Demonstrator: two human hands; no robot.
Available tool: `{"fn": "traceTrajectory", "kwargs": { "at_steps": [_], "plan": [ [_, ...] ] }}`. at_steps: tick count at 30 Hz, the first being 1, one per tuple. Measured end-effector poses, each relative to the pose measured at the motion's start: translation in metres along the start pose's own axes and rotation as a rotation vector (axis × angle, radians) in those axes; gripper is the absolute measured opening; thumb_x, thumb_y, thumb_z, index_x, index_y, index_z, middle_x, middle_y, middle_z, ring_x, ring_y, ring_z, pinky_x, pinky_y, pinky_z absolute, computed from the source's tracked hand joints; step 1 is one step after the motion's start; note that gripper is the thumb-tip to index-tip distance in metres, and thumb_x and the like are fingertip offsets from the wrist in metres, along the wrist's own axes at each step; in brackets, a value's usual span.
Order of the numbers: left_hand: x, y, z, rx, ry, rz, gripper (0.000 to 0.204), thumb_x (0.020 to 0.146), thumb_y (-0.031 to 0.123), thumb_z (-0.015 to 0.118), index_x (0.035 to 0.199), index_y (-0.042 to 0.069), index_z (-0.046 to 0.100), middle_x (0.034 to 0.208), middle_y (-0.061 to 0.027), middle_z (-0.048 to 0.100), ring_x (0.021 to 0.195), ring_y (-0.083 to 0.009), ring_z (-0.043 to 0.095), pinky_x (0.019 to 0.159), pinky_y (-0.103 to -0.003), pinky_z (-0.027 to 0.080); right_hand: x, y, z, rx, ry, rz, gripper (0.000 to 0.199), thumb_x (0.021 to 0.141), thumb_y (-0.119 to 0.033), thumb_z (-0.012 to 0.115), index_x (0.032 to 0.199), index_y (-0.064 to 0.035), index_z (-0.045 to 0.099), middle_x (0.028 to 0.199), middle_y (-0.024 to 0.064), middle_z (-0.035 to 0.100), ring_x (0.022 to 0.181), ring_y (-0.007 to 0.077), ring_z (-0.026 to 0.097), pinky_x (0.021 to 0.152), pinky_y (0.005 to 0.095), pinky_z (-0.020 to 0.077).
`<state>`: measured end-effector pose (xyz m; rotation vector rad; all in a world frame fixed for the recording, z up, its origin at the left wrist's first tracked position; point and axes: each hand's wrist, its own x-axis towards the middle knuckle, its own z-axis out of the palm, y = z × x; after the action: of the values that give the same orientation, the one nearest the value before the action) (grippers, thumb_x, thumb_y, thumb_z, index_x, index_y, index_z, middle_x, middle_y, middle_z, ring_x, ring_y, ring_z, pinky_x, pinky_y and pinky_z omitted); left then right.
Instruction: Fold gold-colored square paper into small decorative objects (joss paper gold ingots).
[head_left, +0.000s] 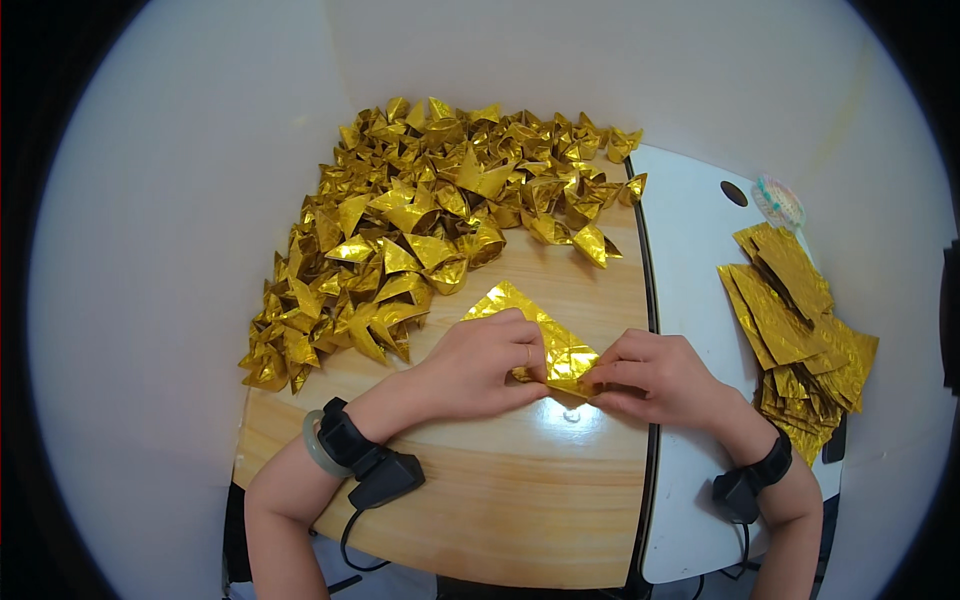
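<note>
A sheet of shiny gold foil paper (535, 322) lies partly folded on the wooden table (500, 500). My left hand (480, 365) rests on it and pinches its near corner. My right hand (655, 375) pinches the same corner from the right, fingertips meeting those of the left hand. Both wrists carry black bands with small boxes and cables; the left one also has a pale green bangle.
A big heap of several folded gold paper pieces (420, 225) fills the back left of the table. On the white table (700, 260) at right lies a stack of flat gold sheets (800, 340) and a small round patterned object (778, 202). White walls surround.
</note>
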<state>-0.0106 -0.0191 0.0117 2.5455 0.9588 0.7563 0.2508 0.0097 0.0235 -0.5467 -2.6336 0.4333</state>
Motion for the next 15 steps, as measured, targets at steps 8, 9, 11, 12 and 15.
{"fn": "traceTrajectory", "kwargs": {
  "at_steps": [8, 9, 11, 12, 15],
  "plan": [
    [0.003, 0.013, 0.000, -0.046, 0.061, -0.237, 0.019, 0.078, 0.017, 0.075, 0.092, 0.008, 0.064, 0.076, -0.0042, 0.060, 0.075, -0.0220, 0.059, 0.064, -0.032, 0.048, 0.004, -0.006, -0.001, 0.419, 0.016, 0.490, 0.030, 0.083, -0.013, 0.070, 0.112, -0.0071, 0.060, 0.080, 0.0025, 0.061, 0.072, 0.0167, 0.062, 0.065, 0.0291, 0.0507],
    [0.005, 0.015, -0.001, -0.071, 0.056, -0.308, 0.020, 0.079, 0.016, 0.074, 0.094, 0.008, 0.064, 0.076, -0.0044, 0.060, 0.074, -0.0220, 0.059, 0.064, -0.033, 0.048, 0.004, -0.005, 0.000, 0.492, -0.001, 0.581, 0.035, 0.084, -0.012, 0.069, 0.117, -0.0067, 0.057, 0.081, 0.0029, 0.061, 0.071, 0.0159, 0.061, 0.065, 0.0286, 0.0505],
    [0.006, 0.015, 0.000, -0.096, 0.047, -0.381, 0.020, 0.081, 0.016, 0.073, 0.096, 0.008, 0.063, 0.076, -0.0047, 0.060, 0.073, -0.0220, 0.060, 0.064, -0.033, 0.049, 0.002, -0.003, 0.004, 0.437, 0.034, 0.543, 0.037, 0.084, -0.011, 0.069, 0.118, -0.0068, 0.055, 0.082, 0.0034, 0.061, 0.071, 0.0158, 0.061, 0.065, 0.0287, 0.0505],
    [0.006, 0.014, 0.000, -0.073, 0.032, -0.336, 0.021, 0.081, 0.015, 0.072, 0.098, 0.008, 0.062, 0.077, -0.0050, 0.060, 0.073, -0.0222, 0.059, 0.064, -0.033, 0.049, 0.002, -0.003, 0.006, 0.381, 0.067, 0.501, 0.039, 0.084, -0.011, 0.069, 0.120, -0.0068, 0.054, 0.084, 0.0040, 0.060, 0.072, 0.0157, 0.061, 0.065, 0.0288, 0.0506],
    [0.004, 0.009, 0.003, -0.016, 0.036, -0.230, 0.021, 0.081, 0.013, 0.071, 0.099, 0.008, 0.062, 0.078, -0.0053, 0.059, 0.074, -0.0231, 0.059, 0.064, -0.034, 0.048, 0.003, -0.001, 0.007, 0.343, 0.066, 0.471, 0.039, 0.084, -0.010, 0.069, 0.120, -0.0065, 0.054, 0.085, 0.0056, 0.061, 0.071, 0.0176, 0.062, 0.066, 0.0297, 0.0508]
  ]
}}
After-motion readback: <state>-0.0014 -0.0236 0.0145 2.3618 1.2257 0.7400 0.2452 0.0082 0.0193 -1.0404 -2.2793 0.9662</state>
